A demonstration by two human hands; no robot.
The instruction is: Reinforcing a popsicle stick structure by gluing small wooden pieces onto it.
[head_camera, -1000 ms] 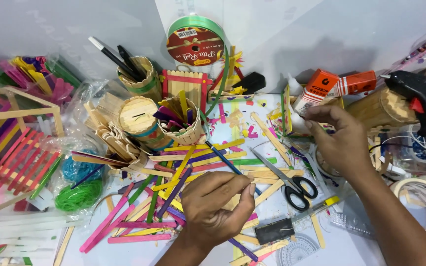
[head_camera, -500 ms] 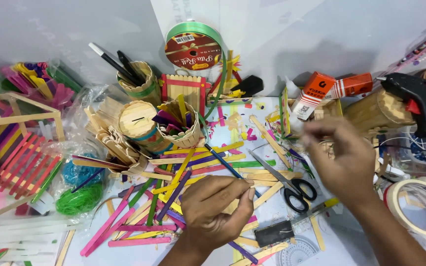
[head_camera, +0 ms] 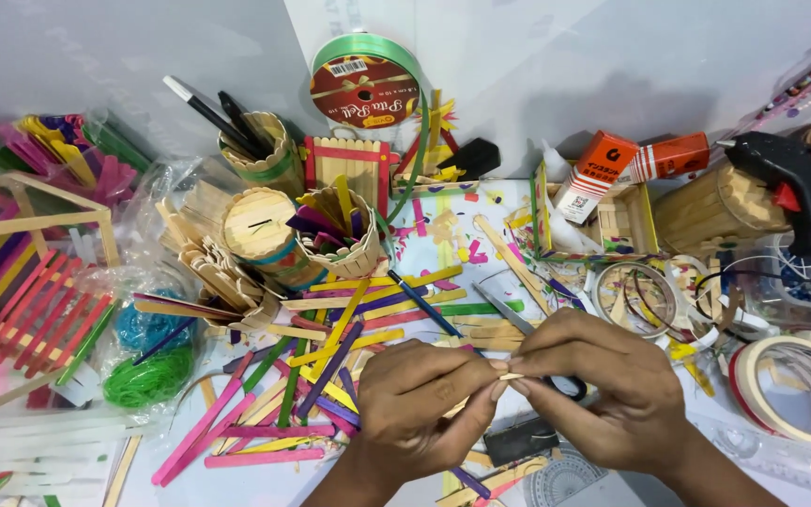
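Both hands meet at the near centre of the bench [head_camera: 237, 483]. The left hand [head_camera: 420, 408] and the right hand [head_camera: 603, 390] face each other, fingertips touching, and together pinch a small plain wooden stick piece [head_camera: 511, 377] between thumbs and forefingers. Only a short pale tip of the piece shows between the fingers (the rest is hidden by the hands). The remaining fingers of both hands are curled inward, pressed close together.

Directly beyond the hands lies a loose heap of coloured craft sticks [head_camera: 330, 357] in yellow, pink, purple and green, spreading to the left. A pair of scissors [head_camera: 518, 324] lies just behind the right hand, its black handles partly covered by the knuckles. A small dark block [head_camera: 518, 439] rests on the bench below the hands, near a clear protractor [head_camera: 565, 483].

Far left of centre stand stick-built cups [head_camera: 260, 225], one holding black pens [head_camera: 208, 113]. A green ribbon spool [head_camera: 368, 84] leans against the wall at the far centre. A black glue gun [head_camera: 800, 183] sits at the far right, with an orange box [head_camera: 603, 174] to its left. Rolls of tape [head_camera: 790, 385] lie at the right edge. A bag of green rubber bands [head_camera: 147, 376] lies at the left, beside a red slatted stick frame [head_camera: 39, 305].
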